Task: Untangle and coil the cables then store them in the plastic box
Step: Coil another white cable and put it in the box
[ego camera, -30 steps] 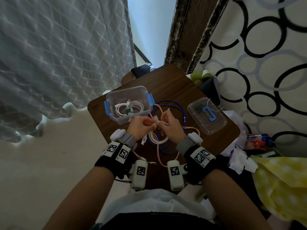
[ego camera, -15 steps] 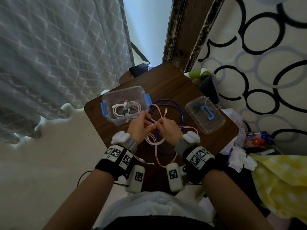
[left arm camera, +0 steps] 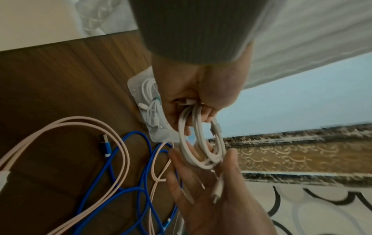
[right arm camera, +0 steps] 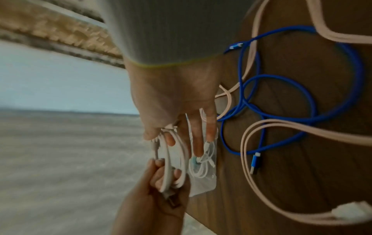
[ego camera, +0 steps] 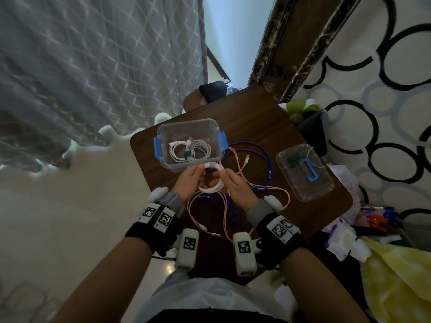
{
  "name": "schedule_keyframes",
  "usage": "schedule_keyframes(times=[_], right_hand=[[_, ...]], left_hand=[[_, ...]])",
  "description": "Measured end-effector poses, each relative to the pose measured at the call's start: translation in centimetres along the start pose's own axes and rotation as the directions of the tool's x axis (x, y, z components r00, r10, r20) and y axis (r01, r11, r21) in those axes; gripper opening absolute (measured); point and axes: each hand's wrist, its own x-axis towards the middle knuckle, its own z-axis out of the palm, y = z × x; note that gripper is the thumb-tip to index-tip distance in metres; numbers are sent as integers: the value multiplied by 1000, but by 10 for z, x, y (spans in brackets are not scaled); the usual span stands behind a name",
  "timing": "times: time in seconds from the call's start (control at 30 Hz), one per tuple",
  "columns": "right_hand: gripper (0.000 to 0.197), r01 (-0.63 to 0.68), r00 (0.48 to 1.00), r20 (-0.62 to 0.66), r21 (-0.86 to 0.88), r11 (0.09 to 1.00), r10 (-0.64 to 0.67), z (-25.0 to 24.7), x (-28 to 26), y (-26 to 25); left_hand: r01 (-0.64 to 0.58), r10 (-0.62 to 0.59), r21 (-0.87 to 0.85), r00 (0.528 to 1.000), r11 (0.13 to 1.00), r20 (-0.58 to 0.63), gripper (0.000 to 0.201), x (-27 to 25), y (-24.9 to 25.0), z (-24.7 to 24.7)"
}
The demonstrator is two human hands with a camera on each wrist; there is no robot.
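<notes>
A small white cable coil [ego camera: 210, 190] hangs between my two hands just in front of the clear plastic box [ego camera: 186, 123]. My left hand [ego camera: 198, 176] grips the coil's far side in curled fingers [left arm camera: 207, 114]. My right hand [ego camera: 224, 179] pinches the near side between thumb and index [right arm camera: 171, 139], with its other fingers straight. One plug end of the coil [left arm camera: 218, 189] lies across the right palm. Inside the box lies another white coil [ego camera: 189, 151] bound with a green tie. A pink cable [ego camera: 286, 194] and a blue cable [ego camera: 256, 145] lie tangled on the brown table [ego camera: 256, 117].
The box's clear lid [ego camera: 303, 183] lies at the right of the table, with a blue clip [ego camera: 310, 171] and green ties on it. A pink plug end [ego camera: 215, 234] lies near the table's front edge. Cloth and clutter sit off the right edge.
Both hands have moved away from my body toward the box, carrying the white coil. The coil now sits right at the box's near wall, and the pink and blue loops lie uncovered behind the hands.
</notes>
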Motion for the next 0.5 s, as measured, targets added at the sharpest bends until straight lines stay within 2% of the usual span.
schedule_keyframes(times=[0.13, 0.17, 0.23, 0.3, 0.37, 0.43, 0.5], right_hand=[[29, 114, 983, -97, -353, 929, -157, -9, -4, -11], [28, 114, 975, -134, -377, 919, -176, -12, -4, -15], [22, 98, 962, -210, -340, 935, -177, -18, 2, -23], [21, 79, 928, -315, -348, 934, -196, -25, 13, -25], [17, 41, 904, -374, -409, 912, -209, -36, 27, -22], [15, -22, 917, -358, -488, 872, -177, -44, 36, -17], [16, -66, 944, -299, -579, 813, -136, -55, 45, -12]], left_hand=[[-67, 65, -99, 998, 993, -27, 19, -6, 15, -5], [-78, 75, -110, 997, 991, -31, 16, -8, 17, -5], [-105, 100, -104, 994, 989, -50, 24, -8, 22, -8], [-149, 151, 24, 985, 988, -83, 28, -4, 24, -10], [-172, 216, 252, 964, 952, -157, 29, 4, 17, -11], [-147, 280, 460, 930, 875, -237, 30, 6, 4, -11], [-71, 262, 532, 919, 844, -295, 35, 10, -9, -5]])
